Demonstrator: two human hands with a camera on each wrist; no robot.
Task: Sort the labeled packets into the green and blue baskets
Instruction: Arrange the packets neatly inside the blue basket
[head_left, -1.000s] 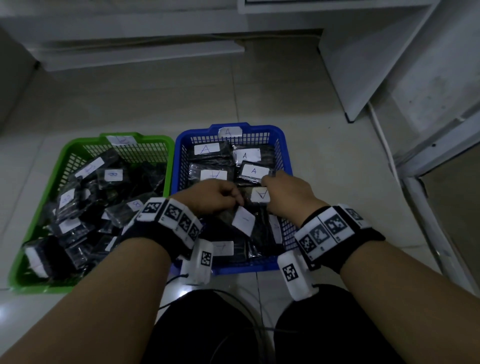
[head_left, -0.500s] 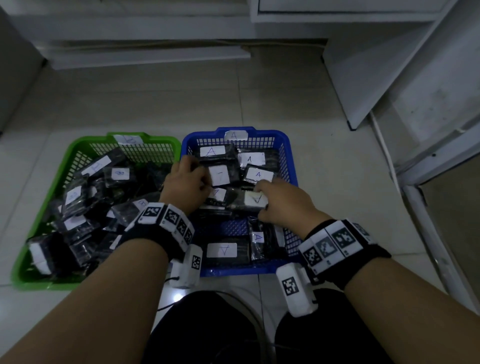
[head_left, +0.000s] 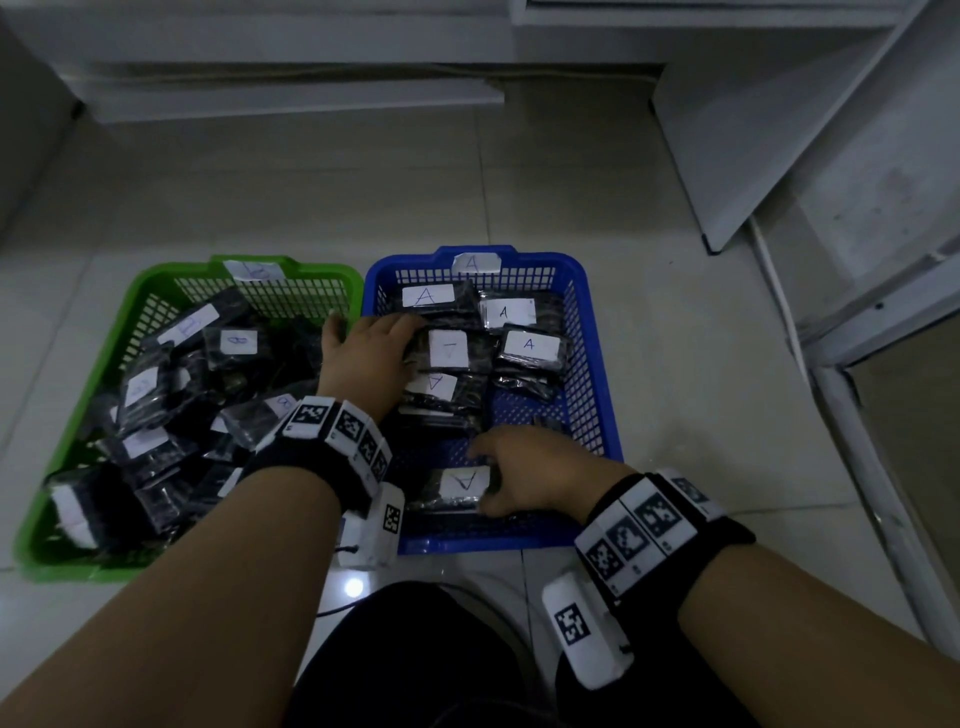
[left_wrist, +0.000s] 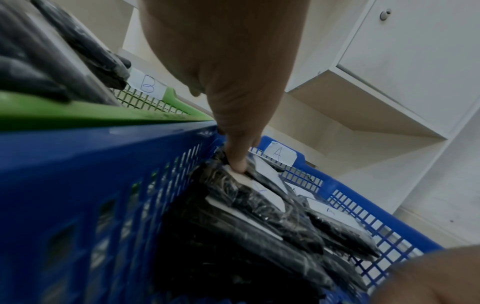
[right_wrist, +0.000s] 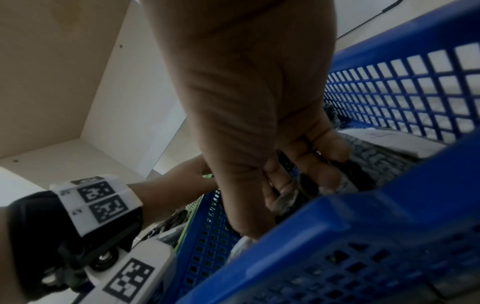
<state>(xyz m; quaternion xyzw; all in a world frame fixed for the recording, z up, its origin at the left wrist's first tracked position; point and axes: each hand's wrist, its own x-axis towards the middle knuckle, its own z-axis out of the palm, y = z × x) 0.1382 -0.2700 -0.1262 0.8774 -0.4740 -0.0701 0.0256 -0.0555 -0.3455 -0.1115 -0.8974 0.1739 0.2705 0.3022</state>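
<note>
The green basket (head_left: 67, 564), tagged B, holds a heap of dark packets with white labels. To its right the blue basket (head_left: 605, 395), tagged A, has A packets (head_left: 527, 345) laid in rows. My left hand (head_left: 363, 358) lies spread over the rim between the two baskets. Its thumb (left_wrist: 240, 160) presses on the edge of a packet stack (head_left: 449, 351) at the blue basket's left side. My right hand (head_left: 524, 475) is low at the basket's front right, beside an A packet (head_left: 462, 483). Its fingers (right_wrist: 309, 164) curl round dark packets.
Both baskets stand side by side on a pale tiled floor. White cabinets run along the back and the right, with a leaning white panel (head_left: 753, 130) at the right. My dark-clothed knees (head_left: 415, 665) are just in front of the baskets.
My left hand has slid from the blue basket's middle to its back left, onto the packet stack. My right hand has drawn back from the middle to the front right.
</note>
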